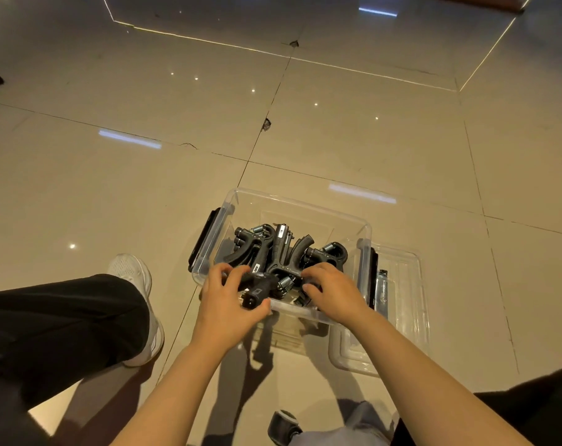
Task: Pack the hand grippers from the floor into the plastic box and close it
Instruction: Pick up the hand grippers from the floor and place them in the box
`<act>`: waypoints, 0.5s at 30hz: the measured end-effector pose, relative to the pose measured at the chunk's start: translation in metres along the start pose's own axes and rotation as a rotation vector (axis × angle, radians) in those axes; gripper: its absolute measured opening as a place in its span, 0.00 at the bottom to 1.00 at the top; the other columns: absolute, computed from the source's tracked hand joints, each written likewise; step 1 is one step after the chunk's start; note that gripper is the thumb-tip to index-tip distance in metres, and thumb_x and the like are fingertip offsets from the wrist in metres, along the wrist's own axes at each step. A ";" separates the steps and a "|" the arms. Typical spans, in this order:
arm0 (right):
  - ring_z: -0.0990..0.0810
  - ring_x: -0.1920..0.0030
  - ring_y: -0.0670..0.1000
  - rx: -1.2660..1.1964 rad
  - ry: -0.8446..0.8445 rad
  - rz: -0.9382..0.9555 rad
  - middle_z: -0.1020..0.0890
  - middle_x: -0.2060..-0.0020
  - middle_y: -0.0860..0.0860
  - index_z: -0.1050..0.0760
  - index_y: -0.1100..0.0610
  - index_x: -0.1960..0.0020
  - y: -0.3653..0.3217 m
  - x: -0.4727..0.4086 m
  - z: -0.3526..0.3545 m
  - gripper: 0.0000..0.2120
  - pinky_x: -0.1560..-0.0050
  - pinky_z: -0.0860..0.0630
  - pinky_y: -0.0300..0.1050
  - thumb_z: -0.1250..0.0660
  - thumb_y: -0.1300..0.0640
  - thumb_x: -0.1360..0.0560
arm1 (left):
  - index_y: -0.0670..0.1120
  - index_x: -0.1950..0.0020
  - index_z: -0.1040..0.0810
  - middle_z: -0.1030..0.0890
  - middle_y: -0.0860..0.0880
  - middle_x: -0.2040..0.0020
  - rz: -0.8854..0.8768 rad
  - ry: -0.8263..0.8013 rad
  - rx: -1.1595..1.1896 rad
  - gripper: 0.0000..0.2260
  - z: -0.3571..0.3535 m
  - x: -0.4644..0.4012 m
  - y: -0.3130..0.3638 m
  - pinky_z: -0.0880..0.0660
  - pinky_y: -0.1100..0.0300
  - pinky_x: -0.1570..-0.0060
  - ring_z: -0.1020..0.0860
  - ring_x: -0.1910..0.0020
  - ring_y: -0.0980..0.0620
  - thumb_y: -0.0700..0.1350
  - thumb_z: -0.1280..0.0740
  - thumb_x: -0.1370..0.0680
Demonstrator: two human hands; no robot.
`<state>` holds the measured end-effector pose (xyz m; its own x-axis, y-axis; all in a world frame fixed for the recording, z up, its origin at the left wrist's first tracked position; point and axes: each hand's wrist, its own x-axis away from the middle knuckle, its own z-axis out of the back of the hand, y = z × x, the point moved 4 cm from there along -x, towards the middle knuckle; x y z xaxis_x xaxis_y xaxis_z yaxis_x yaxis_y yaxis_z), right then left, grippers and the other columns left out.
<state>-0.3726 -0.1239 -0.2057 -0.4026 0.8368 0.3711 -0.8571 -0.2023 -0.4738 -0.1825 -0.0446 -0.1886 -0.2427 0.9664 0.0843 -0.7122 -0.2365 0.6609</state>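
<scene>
Left hand (223, 304) grips a black sprung hand gripper (257, 289) at the clear plastic box (305, 204), right hand (332, 291) pressing the heap — proud handles may foul the lid.

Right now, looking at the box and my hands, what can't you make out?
- Head view: the near end of the box is covered by both hands, so the gripper count is unclear.
- Left hand fingers wrap a gripper, hiding part of it.
- What the right hand holds is hidden under it.
- The lid is partly behind the box and right arm.
</scene>
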 end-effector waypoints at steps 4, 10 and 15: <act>0.24 0.43 0.49 -0.105 0.036 0.015 0.24 0.40 0.49 0.27 0.50 0.35 -0.029 0.026 0.003 0.16 0.41 0.27 0.49 0.38 0.51 0.22 | 0.52 0.35 0.30 0.37 0.51 0.37 -0.003 0.001 -0.045 0.29 -0.001 0.014 0.002 0.31 0.55 0.39 0.35 0.37 0.49 0.58 0.28 0.33; 0.26 0.41 0.47 -0.329 0.174 -0.009 0.22 0.42 0.45 0.26 0.49 0.38 -0.060 0.052 -0.006 0.15 0.40 0.28 0.47 0.36 0.51 0.24 | 0.51 0.31 0.33 0.37 0.48 0.35 0.029 -0.012 -0.039 0.34 -0.008 0.039 -0.002 0.32 0.56 0.40 0.36 0.37 0.47 0.55 0.26 0.34; 0.31 0.33 0.51 -0.314 0.133 -0.075 0.31 0.32 0.50 0.37 0.51 0.28 -0.069 0.056 -0.021 0.28 0.35 0.33 0.46 0.34 0.47 0.25 | 0.51 0.26 0.40 0.34 0.48 0.34 0.006 -0.056 -0.037 0.40 -0.019 0.056 0.002 0.35 0.56 0.39 0.38 0.35 0.47 0.53 0.25 0.34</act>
<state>-0.3292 -0.0522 -0.1695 -0.2795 0.9064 0.3168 -0.7338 0.0111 -0.6792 -0.2100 0.0071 -0.1974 -0.2106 0.9689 0.1302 -0.7347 -0.2447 0.6327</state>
